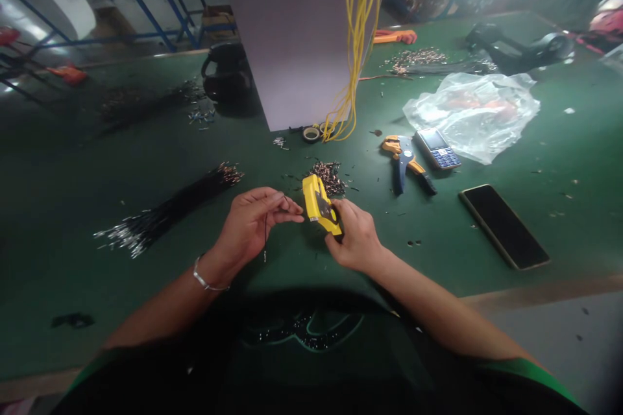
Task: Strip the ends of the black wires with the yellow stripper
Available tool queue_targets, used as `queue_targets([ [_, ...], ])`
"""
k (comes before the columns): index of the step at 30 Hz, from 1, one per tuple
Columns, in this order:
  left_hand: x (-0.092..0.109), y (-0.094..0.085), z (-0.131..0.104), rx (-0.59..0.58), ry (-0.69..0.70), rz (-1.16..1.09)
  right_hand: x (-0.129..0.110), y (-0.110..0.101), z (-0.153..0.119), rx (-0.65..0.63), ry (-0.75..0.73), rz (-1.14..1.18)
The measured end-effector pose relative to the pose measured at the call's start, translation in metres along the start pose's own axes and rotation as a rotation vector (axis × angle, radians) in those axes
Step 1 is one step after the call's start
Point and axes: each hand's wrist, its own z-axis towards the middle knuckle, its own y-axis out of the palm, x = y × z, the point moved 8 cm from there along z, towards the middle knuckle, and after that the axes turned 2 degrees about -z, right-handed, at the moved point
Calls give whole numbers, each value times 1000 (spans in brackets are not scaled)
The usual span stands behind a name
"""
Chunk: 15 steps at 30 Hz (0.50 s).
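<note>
Clearly, a broad green tabletop dominates this workshop, a pale panel rising from it with yellow cables hanging down its front. One bundle of black wires, silvery at one end and coppery at the other, lies left; one smartphone and one keypad phone lie right. Between, the right hand wraps round one bright yellow wire stripper, and the left hand pinches one thin black wire just beside it.
</note>
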Motion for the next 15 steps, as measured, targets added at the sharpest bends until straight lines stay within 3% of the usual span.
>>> queue_targets([
  [15,0,0,-1,25,-23,-26,-11,-5,2,61,-101,-113],
])
